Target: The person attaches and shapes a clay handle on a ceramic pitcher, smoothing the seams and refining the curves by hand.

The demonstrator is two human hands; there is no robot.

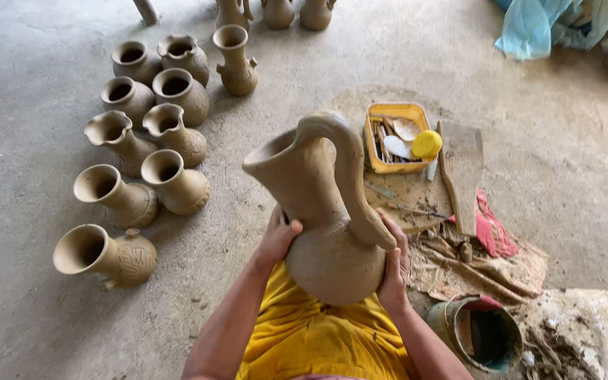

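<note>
Yellow cloth over the person's lap fills the bottom edge, closest of all. Beyond it spreads the grey concrete floor, the biggest thing in view. A heap of pale clay sits on it at the lower right.

Held up over the lap is a large unfired clay jug, tilted with its flared mouth toward the left and its long curved handle arching over the top down to the round belly. The left hand presses against the jug's left side just under the neck, its fingers wrapped on the clay. The right hand grips the belly where the handle's lower end joins, its fingers closed on the wall.

To the left, well apart from the jug, stand rows of smaller clay vases, some upright and some leaning, and three more stand along the top edge. On the right lie a flat wooden paddle, a dark bucket beside the right forearm, a red rag, and a yellow tray of small tools with a yellow sponge on its rim.
</note>
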